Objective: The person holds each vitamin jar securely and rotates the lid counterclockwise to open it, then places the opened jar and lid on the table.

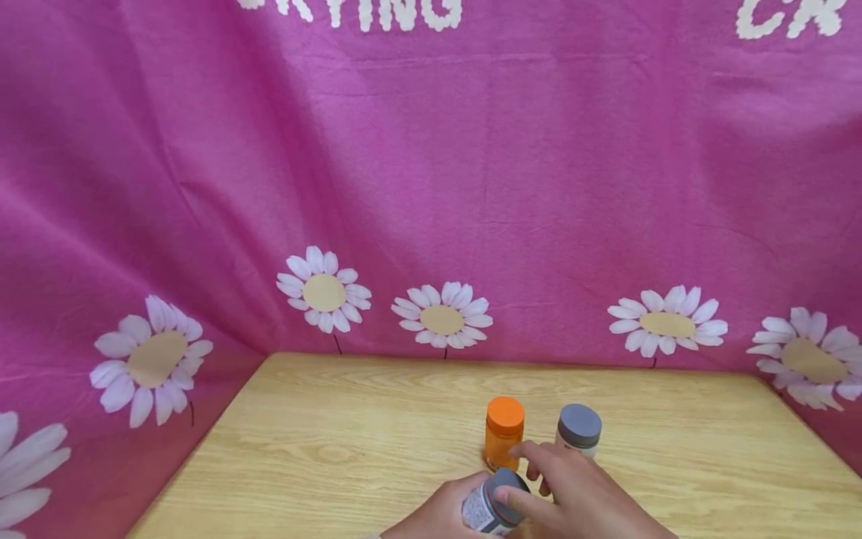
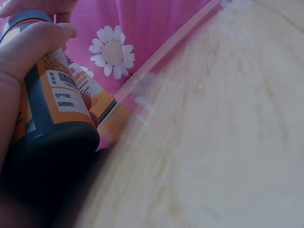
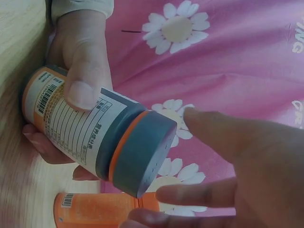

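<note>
In the head view my left hand [image 1: 447,513] grips a dark pill bottle [image 1: 478,513] with a grey cap [image 1: 512,486], tilted over the table's near part. The right wrist view shows its printed white label with a barcode and an orange ring below the cap [image 3: 142,154]. Thumb and fingers of my right hand [image 3: 268,166] are spread around the cap end, holding nothing. Just beyond the hands stands an orange bottle [image 1: 500,449] with an orange cap. Right of it is another grey-capped bottle [image 1: 580,427], its lower part hidden behind my right hand [image 1: 579,490].
The wooden table [image 1: 350,427] runs back to a pink cloth [image 1: 539,187] with white daisies and lettering. The cloth also hangs along the left and right sides. The table's left edge shows in the head view.
</note>
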A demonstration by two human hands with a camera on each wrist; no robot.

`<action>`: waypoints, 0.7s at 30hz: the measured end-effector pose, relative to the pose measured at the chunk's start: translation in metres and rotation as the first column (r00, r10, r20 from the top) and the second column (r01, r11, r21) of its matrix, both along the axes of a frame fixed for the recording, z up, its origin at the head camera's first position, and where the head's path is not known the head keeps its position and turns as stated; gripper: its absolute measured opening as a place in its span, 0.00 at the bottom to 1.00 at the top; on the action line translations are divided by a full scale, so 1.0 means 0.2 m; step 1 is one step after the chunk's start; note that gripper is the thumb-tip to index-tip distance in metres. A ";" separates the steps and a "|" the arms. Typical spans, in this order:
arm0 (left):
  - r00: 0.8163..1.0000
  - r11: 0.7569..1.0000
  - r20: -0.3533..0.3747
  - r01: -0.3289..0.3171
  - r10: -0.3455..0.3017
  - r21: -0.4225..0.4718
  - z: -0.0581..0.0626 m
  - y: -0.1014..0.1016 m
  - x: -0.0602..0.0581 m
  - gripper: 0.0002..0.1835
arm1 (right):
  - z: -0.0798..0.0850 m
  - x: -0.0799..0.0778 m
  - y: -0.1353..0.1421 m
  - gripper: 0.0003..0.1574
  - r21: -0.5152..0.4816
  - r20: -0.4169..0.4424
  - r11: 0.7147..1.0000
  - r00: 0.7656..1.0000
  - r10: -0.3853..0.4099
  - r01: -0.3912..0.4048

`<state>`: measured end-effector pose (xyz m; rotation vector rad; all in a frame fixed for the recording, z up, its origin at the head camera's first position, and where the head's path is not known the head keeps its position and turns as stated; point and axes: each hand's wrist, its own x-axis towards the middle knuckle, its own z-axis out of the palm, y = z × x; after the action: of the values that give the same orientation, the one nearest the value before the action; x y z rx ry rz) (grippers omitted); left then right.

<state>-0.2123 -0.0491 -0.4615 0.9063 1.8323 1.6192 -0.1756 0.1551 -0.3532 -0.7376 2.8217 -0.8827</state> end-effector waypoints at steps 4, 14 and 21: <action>0.998 0.998 -0.044 -0.039 0.037 -0.042 0.00 -0.01 0.00 0.25 | 0.01 0.00 -0.02 0.32 0.022 -0.010 0.996 0.996 -0.092 0.092; 0.999 0.998 -0.013 -0.046 0.045 -0.040 -0.01 -0.01 -0.01 0.24 | -0.02 0.02 -0.03 0.32 0.089 -0.021 0.982 0.986 -0.166 0.167; 0.999 0.999 -0.039 -0.032 0.031 -0.024 -0.02 -0.01 -0.01 0.25 | -0.03 0.01 -0.02 0.27 0.035 -0.009 0.998 0.999 -0.048 0.048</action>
<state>-0.2150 -0.0504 -0.4654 0.9084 1.8980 1.6044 -0.1739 0.1513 -0.3596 -0.6736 2.8656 -0.8369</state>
